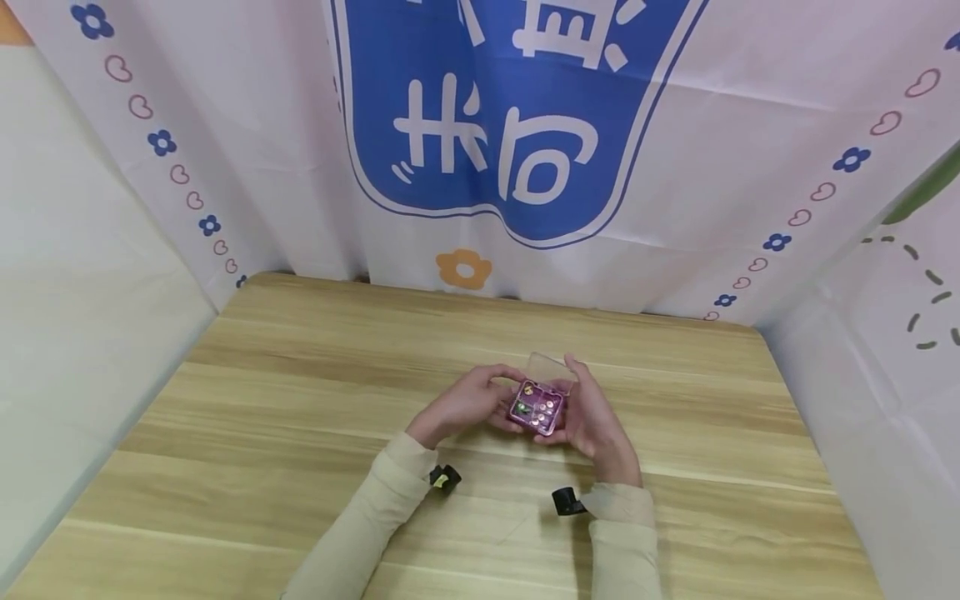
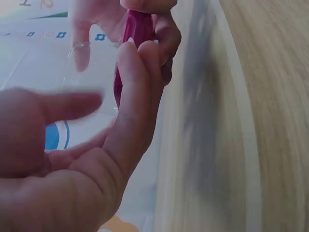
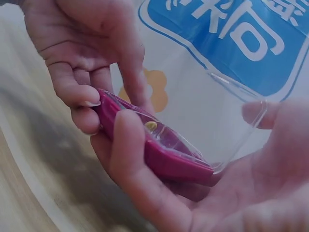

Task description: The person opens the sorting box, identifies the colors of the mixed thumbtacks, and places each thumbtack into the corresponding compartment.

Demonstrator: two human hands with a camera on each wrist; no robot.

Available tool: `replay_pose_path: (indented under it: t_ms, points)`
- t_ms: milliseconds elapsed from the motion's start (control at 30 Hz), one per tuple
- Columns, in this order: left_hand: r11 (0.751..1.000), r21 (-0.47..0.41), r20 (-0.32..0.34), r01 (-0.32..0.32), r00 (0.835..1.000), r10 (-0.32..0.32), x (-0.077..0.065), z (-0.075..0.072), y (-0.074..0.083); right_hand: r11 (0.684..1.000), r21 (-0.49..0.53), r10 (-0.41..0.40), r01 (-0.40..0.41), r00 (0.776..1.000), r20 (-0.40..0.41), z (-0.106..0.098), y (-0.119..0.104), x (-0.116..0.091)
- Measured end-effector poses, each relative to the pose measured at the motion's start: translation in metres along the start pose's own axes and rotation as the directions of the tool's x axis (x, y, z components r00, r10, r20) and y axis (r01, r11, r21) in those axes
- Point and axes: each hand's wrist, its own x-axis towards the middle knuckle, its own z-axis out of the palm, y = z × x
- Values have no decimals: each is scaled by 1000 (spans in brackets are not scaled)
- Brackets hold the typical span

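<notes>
Over the wooden table, a small purple compartment box [image 1: 537, 408] has its clear hinged lid [image 1: 549, 367] raised. Several tiny gold and pale pieces and a green one lie in its compartments. My right hand [image 1: 592, 412] grips the box from the right, fingers along its side and underneath; the right wrist view puts its thumb at the clear lid. From the other side, my left hand [image 1: 468, 398] holds the box's left edge with its fingertips. In the left wrist view, the left thumb stands apart from the purple box [image 2: 137, 29]. A gold piece [image 3: 151, 126] shows inside the box.
A wood-grain table [image 1: 300, 392] spreads around both hands. Behind it hangs a white printed cloth [image 1: 720, 167] with a blue panel and flowers. Pale side walls [image 1: 82, 275] border the table. Black wrist devices [image 1: 567, 502] sit at both cuffs.
</notes>
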Motion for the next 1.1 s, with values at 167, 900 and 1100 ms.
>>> replay_pose_path:
  t_ms: [167,900,1100]
  points:
    - [999,-28,-14,15,1000,-16,0,0,4,1000,18,-15,14,999,48,-2,1,-1]
    - [996,-84,-112,-6,994,-3,4,0,-1,985,-72,-156,156,988,-4,2,9,2]
    - [994,-108,-167,-15,986,-3,5,-2,-4,979,-117,-180,164,975,-132,7,9,6]
